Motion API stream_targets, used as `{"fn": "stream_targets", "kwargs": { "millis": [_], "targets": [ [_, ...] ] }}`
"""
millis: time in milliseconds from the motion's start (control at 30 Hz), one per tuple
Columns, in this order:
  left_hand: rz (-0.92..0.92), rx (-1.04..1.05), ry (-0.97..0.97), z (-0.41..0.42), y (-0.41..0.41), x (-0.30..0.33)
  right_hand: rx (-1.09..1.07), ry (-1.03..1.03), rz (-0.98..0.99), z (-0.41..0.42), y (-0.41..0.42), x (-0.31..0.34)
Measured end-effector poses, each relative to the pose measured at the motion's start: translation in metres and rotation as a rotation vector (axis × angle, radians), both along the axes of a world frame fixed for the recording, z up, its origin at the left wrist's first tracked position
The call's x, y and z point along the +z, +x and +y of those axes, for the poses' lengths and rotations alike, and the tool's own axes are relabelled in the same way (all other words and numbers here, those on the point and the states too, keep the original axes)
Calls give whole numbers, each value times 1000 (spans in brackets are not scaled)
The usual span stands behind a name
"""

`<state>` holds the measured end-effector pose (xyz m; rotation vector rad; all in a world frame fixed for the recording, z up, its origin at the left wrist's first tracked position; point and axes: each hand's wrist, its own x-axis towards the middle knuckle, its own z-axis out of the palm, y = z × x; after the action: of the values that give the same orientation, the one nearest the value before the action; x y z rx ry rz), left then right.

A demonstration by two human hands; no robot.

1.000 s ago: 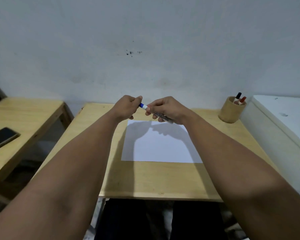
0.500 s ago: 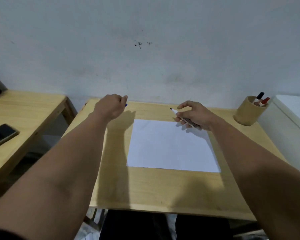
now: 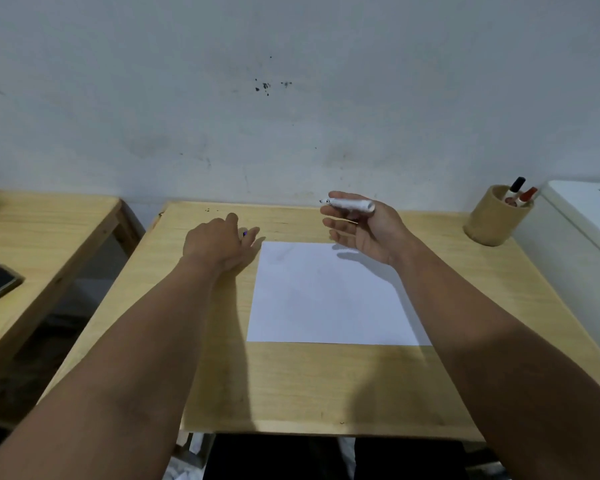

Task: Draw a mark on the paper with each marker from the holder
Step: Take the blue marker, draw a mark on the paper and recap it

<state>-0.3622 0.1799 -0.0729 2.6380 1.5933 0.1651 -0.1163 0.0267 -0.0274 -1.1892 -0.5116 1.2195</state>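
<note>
Table [image 3: 326, 382], light wood, bearing all items below; both forearms reach across it from the near edge. Paper [image 3: 329, 299], 1 white sheet, flat, lying between the 2 hands and mostly nearer the person than either; no mark is legible on it. Holder [image 3: 492, 220], 1 wooden cup, upright, well to the right of the right hand near the table's far right corner, containing 2 capped markers, 1 black [image 3: 516, 187] and 1 red [image 3: 527, 195]. Right hand [image 3: 364, 230], raised above the far edge of the paper, palm turned up, fingers loosely spread; the uncapped marker [image 3: 350, 204] lies across the upper fingers with its tip pointing left, seemingly mid-reposition rather than gripped for writing. Left hand [image 3: 222, 245], low over the table just left of the paper's far left corner, fingers curled over a small blue cap [image 3: 245, 233], of which only a sliver shows; whether it is pinched or just set down cannot be told. Risks, in order of consequence: the loosely cradled marker may roll off the fingers and streak the sheet or table; the unweighted paper may slide under the first stroke, since neither hand pins it; the cap may roll away if released carelessly, leaving the tip to dry.
</note>
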Motion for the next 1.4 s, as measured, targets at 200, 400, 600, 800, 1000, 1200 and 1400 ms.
{"fn": "stream_targets", "kwargs": {
  "millis": [200, 400, 600, 800, 1000, 1200, 1400],
  "targets": [
    [-375, -90, 107, -36, -24, 4, -150, 25, -206, 1, -23, -3],
    [-255, -335, 90, -76, -54, -32, -229, -38, -1117, -9, -54, -57],
    [-114, -319, -33, -78, -54, -39, 82, -243, -1522, -18, -71, -84],
    [-84, -333, -82, -76, -54, -39, 80, -233, -1496, -20, -65, -84],
    [-73, -335, -80, -75, -54, -39, -326, 28, -992, -5, -76, -61],
    [-87, -343, -81, -74, -54, -39, -339, 24, -556, 35, -89, -46],
    [-98, -348, -80, -74, -55, -39, -307, -22, -564, 51, -99, -65]
  ]
}}
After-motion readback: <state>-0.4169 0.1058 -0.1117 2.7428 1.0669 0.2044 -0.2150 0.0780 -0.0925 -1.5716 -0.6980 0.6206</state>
